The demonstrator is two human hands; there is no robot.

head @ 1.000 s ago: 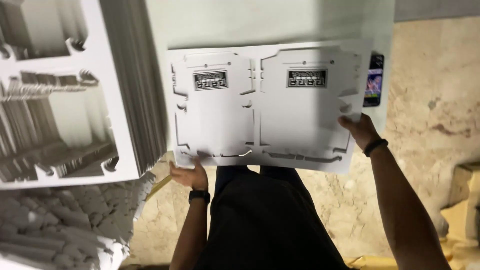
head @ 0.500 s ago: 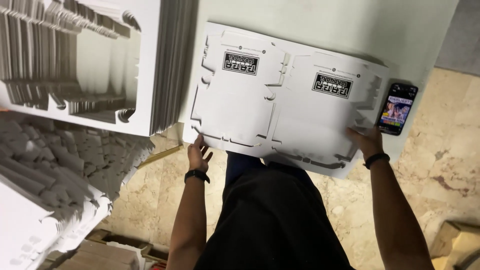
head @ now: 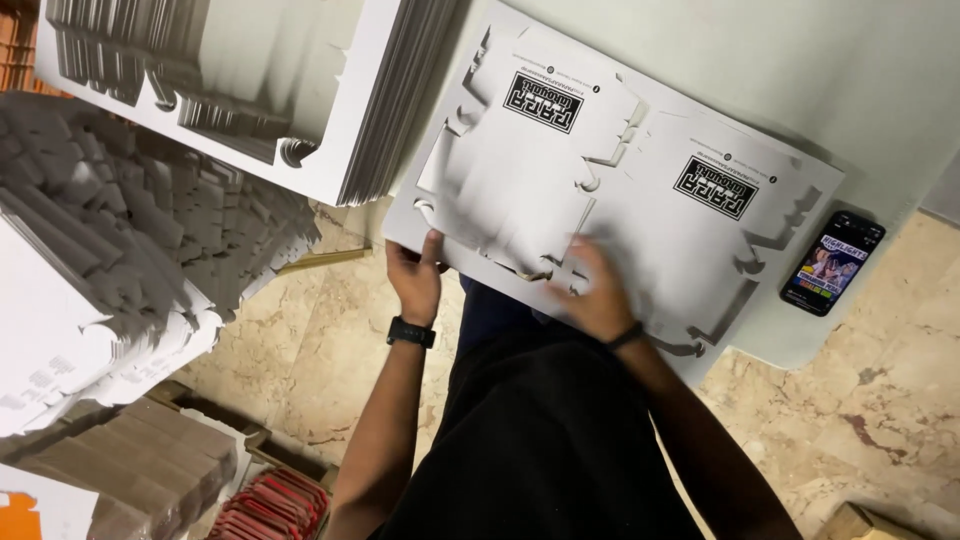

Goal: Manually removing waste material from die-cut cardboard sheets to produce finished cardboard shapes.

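Note:
A white die-cut cardboard sheet (head: 640, 190) with two flat box blanks, each carrying a black printed label, lies on a pale table (head: 820, 80). My left hand (head: 415, 275) grips the sheet's near-left edge, thumb on top. My right hand (head: 595, 290) presses flat on the sheet near its middle front, blurred by motion. Both wrists wear dark bands.
A tall stack of white punched-out sheets (head: 300, 90) sits at the upper left, with a heap of white cardboard offcuts (head: 120, 280) below it. A phone (head: 832, 262) with a lit screen lies right of the sheet. Brown cartons (head: 150, 470) stand on the marble floor (head: 860, 420).
My right hand has slid from the sheet's right edge near the phone to its middle front. My left hand has closed on the near-left edge. The view has shifted and tilted.

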